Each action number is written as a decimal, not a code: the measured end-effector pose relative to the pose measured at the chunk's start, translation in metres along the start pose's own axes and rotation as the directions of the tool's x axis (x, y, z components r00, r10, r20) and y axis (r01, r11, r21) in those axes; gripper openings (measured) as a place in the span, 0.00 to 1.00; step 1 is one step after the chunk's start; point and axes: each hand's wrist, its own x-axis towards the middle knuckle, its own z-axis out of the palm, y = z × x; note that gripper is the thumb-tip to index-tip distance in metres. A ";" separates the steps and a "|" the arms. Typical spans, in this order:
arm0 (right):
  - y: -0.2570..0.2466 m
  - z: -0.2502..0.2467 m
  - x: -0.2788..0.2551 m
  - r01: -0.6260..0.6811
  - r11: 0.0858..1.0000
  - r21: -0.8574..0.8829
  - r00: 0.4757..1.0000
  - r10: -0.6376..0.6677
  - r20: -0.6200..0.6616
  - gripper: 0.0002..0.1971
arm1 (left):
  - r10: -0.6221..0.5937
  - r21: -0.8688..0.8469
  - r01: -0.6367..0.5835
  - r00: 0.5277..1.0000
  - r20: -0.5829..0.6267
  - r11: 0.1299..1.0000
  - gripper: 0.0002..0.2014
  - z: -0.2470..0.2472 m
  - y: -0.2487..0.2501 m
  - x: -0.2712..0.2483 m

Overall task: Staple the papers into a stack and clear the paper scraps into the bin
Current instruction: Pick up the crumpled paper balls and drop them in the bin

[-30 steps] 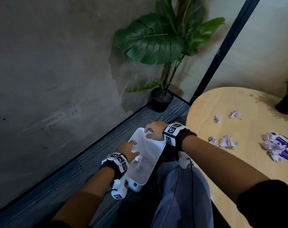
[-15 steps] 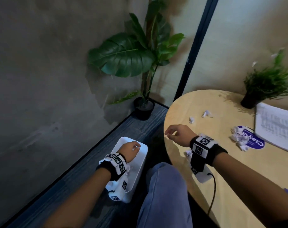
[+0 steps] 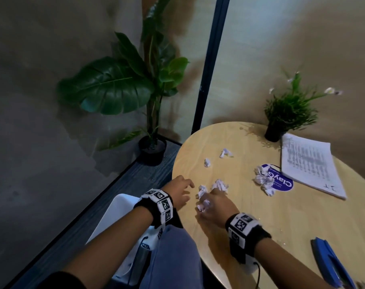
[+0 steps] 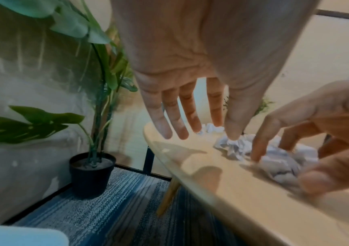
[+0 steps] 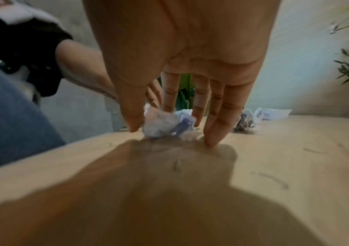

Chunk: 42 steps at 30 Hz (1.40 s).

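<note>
Crumpled white paper scraps lie on the round wooden table (image 3: 281,222). My right hand (image 3: 205,202) is down on the table near its left edge, thumb and fingers curled round one paper scrap (image 5: 165,124), also seen as paper scrap (image 4: 283,164). My left hand (image 3: 187,187) hovers just left of it above the table edge, fingers straight and spread, holding nothing. Two more scraps (image 3: 219,184) sit just beyond the hands. The white bin (image 3: 114,222) stands on the floor under my left forearm. A printed paper stack (image 3: 311,165) lies at the table's far right, and a blue stapler (image 3: 331,261) at the near right.
Two small scraps (image 3: 207,162) lie further back, and a scrap pile (image 3: 264,180) rests on a purple round sticker. A small potted plant (image 3: 290,113) stands at the table's back. A big-leaf floor plant (image 3: 119,90) stands by the wall. My knee is between bin and table.
My left hand has come up out of the bin to the table edge. My right hand has dropped onto a scrap and closed round it. The view has turned right.
</note>
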 end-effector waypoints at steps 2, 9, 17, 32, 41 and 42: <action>0.001 0.007 0.003 0.011 0.997 -0.070 1.000 -0.009 0.029 0.15 | 0.025 0.064 -0.028 0.999 0.048 0.998 0.21 0.008 0.002 0.004; 0.025 -0.008 -0.002 -0.006 0.967 0.253 1.000 0.005 0.006 0.09 | 0.064 0.111 -0.073 0.995 0.083 0.991 0.32 -0.001 0.004 0.015; 0.054 -0.034 0.029 -0.199 0.948 0.249 0.960 0.240 -0.147 0.12 | 0.102 0.203 -0.141 0.976 0.194 0.969 0.34 -0.008 0.042 0.046; 0.061 -0.018 0.053 -0.191 0.952 0.239 0.979 0.203 -0.027 0.08 | -0.023 0.233 -0.008 0.991 0.131 0.972 0.05 0.004 0.037 0.076; 0.128 -0.040 0.018 -0.329 0.892 0.311 0.906 0.391 -0.163 0.18 | -0.102 0.156 0.098 0.995 0.018 0.983 0.20 -0.008 0.056 0.115; 0.137 -0.045 0.014 -0.354 0.882 0.311 0.891 0.419 -0.176 0.17 | -0.117 0.140 0.116 0.993 -0.005 0.983 0.16 -0.010 0.057 0.118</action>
